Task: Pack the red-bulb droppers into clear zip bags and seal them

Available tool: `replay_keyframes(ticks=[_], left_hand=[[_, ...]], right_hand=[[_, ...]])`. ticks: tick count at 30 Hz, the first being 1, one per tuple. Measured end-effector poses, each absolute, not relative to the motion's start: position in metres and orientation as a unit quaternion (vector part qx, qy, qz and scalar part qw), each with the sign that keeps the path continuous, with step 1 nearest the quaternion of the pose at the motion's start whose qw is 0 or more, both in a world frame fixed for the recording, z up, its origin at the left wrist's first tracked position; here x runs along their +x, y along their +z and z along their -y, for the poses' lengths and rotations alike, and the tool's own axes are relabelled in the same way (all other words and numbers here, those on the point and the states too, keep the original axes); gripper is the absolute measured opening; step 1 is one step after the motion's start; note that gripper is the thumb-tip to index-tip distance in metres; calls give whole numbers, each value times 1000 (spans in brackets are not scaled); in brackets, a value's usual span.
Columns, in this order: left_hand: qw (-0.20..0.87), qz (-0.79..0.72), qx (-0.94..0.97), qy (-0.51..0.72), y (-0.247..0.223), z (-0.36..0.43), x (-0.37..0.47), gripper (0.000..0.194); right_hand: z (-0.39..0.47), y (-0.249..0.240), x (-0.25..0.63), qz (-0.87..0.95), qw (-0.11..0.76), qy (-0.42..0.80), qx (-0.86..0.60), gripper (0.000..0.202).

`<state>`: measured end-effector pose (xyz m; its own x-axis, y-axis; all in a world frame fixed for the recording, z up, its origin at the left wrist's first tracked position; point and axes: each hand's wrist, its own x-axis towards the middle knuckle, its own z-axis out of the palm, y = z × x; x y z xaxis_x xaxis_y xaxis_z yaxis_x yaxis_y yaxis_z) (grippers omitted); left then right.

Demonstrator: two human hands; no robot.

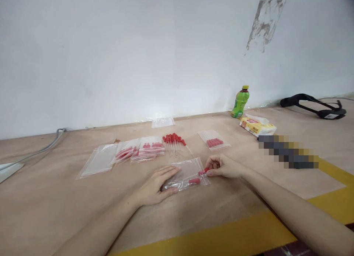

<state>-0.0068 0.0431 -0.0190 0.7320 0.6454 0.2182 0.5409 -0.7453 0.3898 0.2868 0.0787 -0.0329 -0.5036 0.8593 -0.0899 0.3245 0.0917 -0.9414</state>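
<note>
The left hand (155,186) rests outstretched while the right hand (224,166) pinches with curled fingers (214,172).

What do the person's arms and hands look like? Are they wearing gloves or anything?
No gloves! The left hand and right hand are bare, each with a thumb and fingers. The left arm and right arm show no sleeves, and I see no watch or bracelet on either wrist.

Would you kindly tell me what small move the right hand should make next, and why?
Probably slide the red-bulbed dropper further into the clear bag: the right hand pinches its bulb at the bag's edge, the bulb seems only partly inside, and the left hand rests on the bag.
</note>
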Motion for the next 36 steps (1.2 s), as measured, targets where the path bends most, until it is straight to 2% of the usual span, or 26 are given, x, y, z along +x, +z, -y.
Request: replay_keyframes(ticks=[8,13,22,25,29,31,34,36], left_hand=[[154,-320,916,185,-23,-45,-7,55],[151,-318,918,183,-23,-45,-8,55],[150,-317,921,171,-24,-46,-8,50],[150,-319,922,162,-25,-47,-8,48],[149,-319,926,138,-23,-47,-8,47],[146,-322,927,123,-21,-47,-8,44],[138,-330,928,109,-20,-47,-8,39],[133,-330,929,108,-20,-47,-8,39]], right_hand=[[-73,-45,258,670,351,474,-450,35],[-70,-38,258,734,383,379,-415,29],[-68,-27,257,786,289,418,-352,33],[-81,-20,266,749,252,451,-416,32],[-112,-10,260,718,323,313,-532,19],[-130,-9,245,717,326,226,-573,16],[-152,-11,215,725,254,160,-620,31],[-163,-11,200,734,206,150,-629,34]])
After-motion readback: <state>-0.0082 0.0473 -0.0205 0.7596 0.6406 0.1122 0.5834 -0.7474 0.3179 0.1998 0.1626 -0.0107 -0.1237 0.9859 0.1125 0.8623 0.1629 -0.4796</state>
